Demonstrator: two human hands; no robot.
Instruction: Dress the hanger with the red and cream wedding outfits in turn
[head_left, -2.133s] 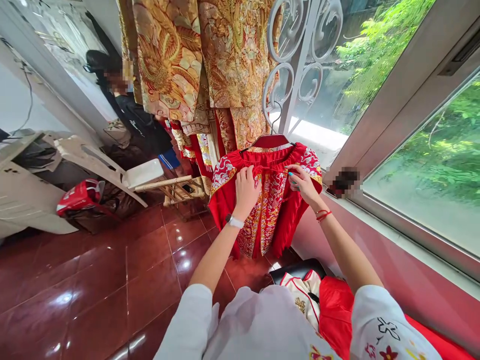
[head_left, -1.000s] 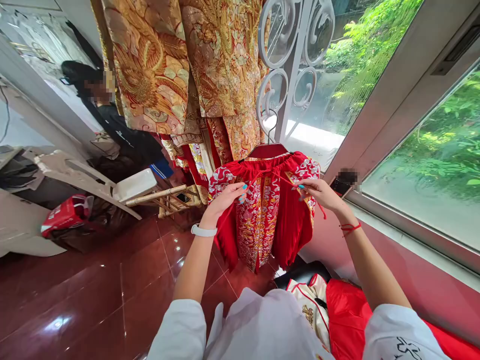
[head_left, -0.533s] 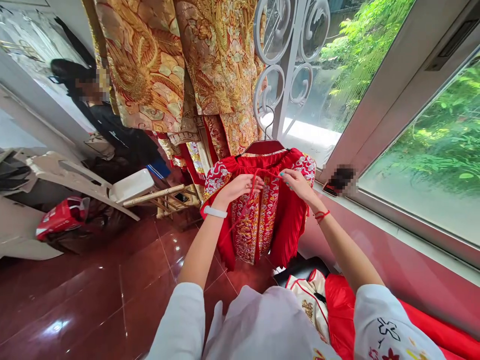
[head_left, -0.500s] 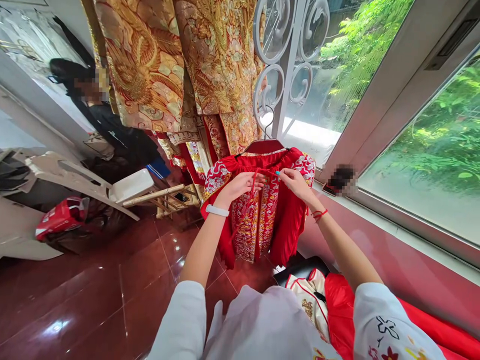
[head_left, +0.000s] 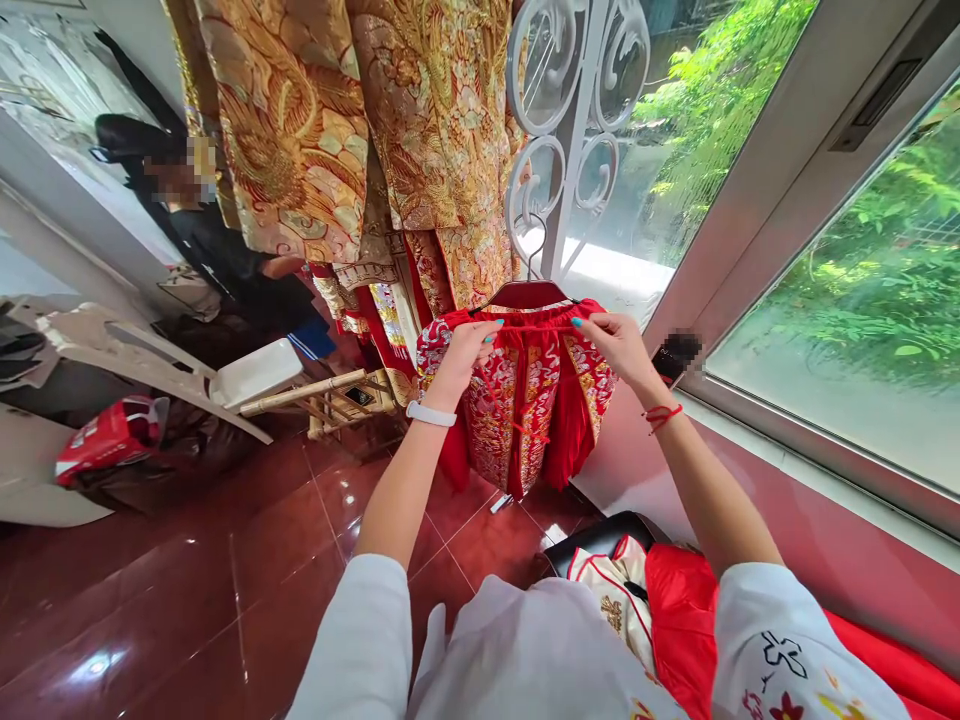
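- Bare left hand (head_left: 465, 352) and right hand (head_left: 621, 345) each pinch a thin red cord (head_left: 538, 328) between fingertips, both about equally near its middle.
- Stretched between them, the cord's long axis runs nearly level, nine to three o'clock.
- Just beyond it, a red fabric garment with gold-and-silver embroidery (head_left: 491, 440) drops toward six o'clock from a dark red hanger (head_left: 529, 293) at twelve.

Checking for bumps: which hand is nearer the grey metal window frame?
Right hand, just left of the window frame; the left hand is farther left, across the red embroidered garment.
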